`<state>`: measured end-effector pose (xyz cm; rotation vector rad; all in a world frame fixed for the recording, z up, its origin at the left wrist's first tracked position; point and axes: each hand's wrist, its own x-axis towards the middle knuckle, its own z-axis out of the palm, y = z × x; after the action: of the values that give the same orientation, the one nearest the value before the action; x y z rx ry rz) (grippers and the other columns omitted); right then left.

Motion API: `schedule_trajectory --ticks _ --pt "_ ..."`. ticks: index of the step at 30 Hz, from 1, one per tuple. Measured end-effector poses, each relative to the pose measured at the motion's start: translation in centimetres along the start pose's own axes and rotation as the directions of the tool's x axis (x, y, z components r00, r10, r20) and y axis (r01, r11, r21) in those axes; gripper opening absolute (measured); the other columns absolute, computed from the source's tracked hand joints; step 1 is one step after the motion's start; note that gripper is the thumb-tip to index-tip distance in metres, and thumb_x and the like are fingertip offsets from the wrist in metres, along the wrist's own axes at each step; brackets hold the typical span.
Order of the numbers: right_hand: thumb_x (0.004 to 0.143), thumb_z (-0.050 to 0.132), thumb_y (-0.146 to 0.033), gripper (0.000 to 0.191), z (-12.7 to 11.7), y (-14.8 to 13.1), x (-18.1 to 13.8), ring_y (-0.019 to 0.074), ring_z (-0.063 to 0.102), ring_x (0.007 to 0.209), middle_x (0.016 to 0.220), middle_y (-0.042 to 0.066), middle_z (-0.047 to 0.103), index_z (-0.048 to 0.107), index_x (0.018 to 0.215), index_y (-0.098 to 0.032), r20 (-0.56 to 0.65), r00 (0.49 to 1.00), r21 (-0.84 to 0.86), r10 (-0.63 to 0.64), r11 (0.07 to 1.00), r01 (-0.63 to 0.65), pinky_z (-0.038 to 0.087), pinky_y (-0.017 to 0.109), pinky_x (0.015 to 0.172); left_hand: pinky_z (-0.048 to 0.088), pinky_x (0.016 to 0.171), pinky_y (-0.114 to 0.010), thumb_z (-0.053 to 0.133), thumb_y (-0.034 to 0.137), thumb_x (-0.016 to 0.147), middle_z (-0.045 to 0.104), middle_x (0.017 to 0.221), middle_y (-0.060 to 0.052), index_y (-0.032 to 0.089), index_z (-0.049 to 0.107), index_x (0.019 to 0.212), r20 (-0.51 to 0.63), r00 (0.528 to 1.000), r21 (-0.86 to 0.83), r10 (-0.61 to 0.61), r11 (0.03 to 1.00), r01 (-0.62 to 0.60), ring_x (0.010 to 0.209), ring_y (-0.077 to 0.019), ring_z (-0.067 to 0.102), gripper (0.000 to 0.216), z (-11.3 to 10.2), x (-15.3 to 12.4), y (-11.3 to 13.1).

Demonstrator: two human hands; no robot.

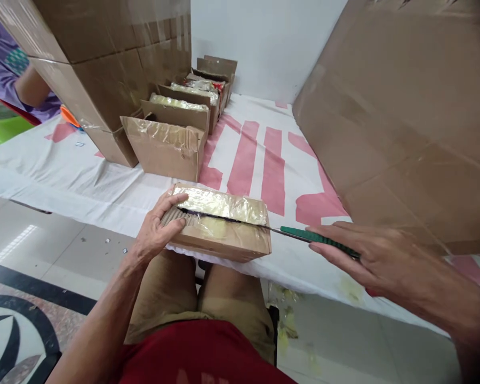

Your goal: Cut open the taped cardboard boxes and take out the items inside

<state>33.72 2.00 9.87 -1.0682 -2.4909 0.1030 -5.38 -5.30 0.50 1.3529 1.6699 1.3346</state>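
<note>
the small brown cardboard box [220, 226] is wrapped in glossy, wrinkled clear tape and left matt where bare. the thin knife blade [278, 230] is seen as dull metal, its green handle [320, 241] as smooth plastic. a matt, creased white cloth with pink stripes [244, 154] is spread beneath. the large brown cartons [404, 106] are matt cardboard.

The small box [220, 229] is plain brown cardboard under glossy clear tape that shines yellow-gold on top. At three o'clock from it, the knife [320, 238] shows a dark green handle. The tablecloth [84, 170] is white, with broad pink-red bars at one o'clock. Brown cartons [104, 64] stand at eleven o'clock, and the brown open boxes [164, 149] at twelve hold pale yellow packets. At six o'clock are khaki shorts [220, 298] and a red shirt [200, 357]. A sleeve [0, 74] at ten o'clock is purple with teal print.
</note>
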Motion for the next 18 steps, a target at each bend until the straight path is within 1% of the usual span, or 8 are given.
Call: schedule_trajectory --ticks 2,3,5,7,10,12,15,18 --pt "0.100 0.055 -0.060 0.037 -1.1 0.8 -0.7 0.0235 0.071 0.061 0.083 0.001 0.081 0.082 0.100 -0.035 0.087 0.994 -0.018 -0.068 0.997 0.069 0.048 0.036 0.049 0.026 0.131 -0.052 0.072 0.035 0.070 0.061 0.149 -0.006 0.026 0.077 0.121 0.000 1.000 0.003 0.004 1.000 -0.004 0.155 -0.0380 0.037 0.051 -0.1 0.1 0.0" --pt "0.102 0.052 -0.058 0.038 -1.6 1.1 -1.2 0.0244 0.073 0.064 0.085 0.001 0.082 0.082 0.102 -0.035 0.097 0.993 -0.027 -0.070 0.997 0.073 0.050 0.036 0.049 0.025 0.131 -0.053 0.073 0.035 0.071 0.061 0.149 -0.005 0.027 0.078 0.119 -0.002 1.000 0.004 0.008 1.000 -0.008 0.154 -0.0381 0.038 0.050 -0.1 0.1 -0.1" --pt "0.102 0.052 -0.058 0.038 -1.9 1.4 -2.3 0.0253 0.075 0.067 0.087 0.001 0.082 0.081 0.102 -0.034 0.055 0.998 -0.027 0.000 1.000 0.001 0.052 0.036 0.050 0.025 0.131 -0.053 0.075 0.035 0.071 0.060 0.150 -0.004 0.029 0.075 0.124 -0.021 1.000 -0.004 0.018 1.000 -0.018 0.153 -0.0379 0.040 0.053 -0.1 0.0 -0.2" --pt "0.102 0.053 -0.058 0.038 -1.0 1.4 -3.4 0.0249 0.075 0.069 0.090 0.002 0.082 0.080 0.104 -0.032 0.018 0.995 -0.020 0.100 0.995 -0.100 0.054 0.036 0.053 0.029 0.130 -0.054 0.077 0.036 0.074 0.059 0.151 -0.005 0.031 0.066 0.138 -0.070 0.997 -0.012 0.014 1.000 -0.015 0.150 -0.0372 0.044 0.065 0.1 -0.4 -0.2" --pt "0.104 0.050 -0.051 0.038 2.7 1.4 -4.7 0.0264 0.077 0.084 0.102 0.007 0.081 0.076 0.115 -0.024 -0.052 0.976 -0.082 0.211 0.973 -0.215 0.057 0.037 0.068 0.036 0.125 -0.057 0.077 0.044 0.080 0.056 0.153 -0.011 0.029 0.052 0.151 -0.175 0.984 0.026 0.022 1.000 -0.018 0.143 -0.0371 0.052 0.077 0.5 -1.6 0.0" --pt "0.105 0.047 -0.046 0.041 6.2 2.0 -5.4 0.0285 0.075 0.089 0.105 0.011 0.079 0.073 0.121 -0.020 -0.090 0.967 -0.178 0.240 0.951 -0.252 0.056 0.038 0.069 0.035 0.124 -0.058 0.073 0.051 0.085 0.052 0.157 -0.013 0.026 0.055 0.147 -0.223 0.973 0.114 0.067 0.993 -0.042 0.145 -0.0372 0.049 0.069 0.6 -2.6 0.3" --pt "0.103 0.045 -0.041 0.042 11.3 3.7 -5.9 0.0301 0.072 0.082 0.100 0.014 0.077 0.071 0.124 -0.015 -0.041 0.957 -0.312 0.288 0.906 -0.286 0.053 0.039 0.062 0.034 0.125 -0.056 0.067 0.054 0.089 0.051 0.157 -0.013 0.025 0.063 0.135 -0.249 0.960 0.239 0.129 0.969 -0.068 0.149 -0.0352 0.045 0.054 0.8 -3.8 0.6" --pt "0.101 0.047 -0.041 0.043 13.5 5.2 -5.9 0.0337 0.072 0.086 0.100 0.017 0.076 0.072 0.120 -0.012 0.038 0.959 -0.334 0.280 0.908 -0.252 0.055 0.045 0.070 0.039 0.121 -0.055 0.067 0.052 0.090 0.053 0.155 -0.014 0.024 0.065 0.132 -0.266 0.950 0.283 0.166 0.955 -0.088 0.146 -0.0343 0.048 0.051 0.8 -4.3 0.6"
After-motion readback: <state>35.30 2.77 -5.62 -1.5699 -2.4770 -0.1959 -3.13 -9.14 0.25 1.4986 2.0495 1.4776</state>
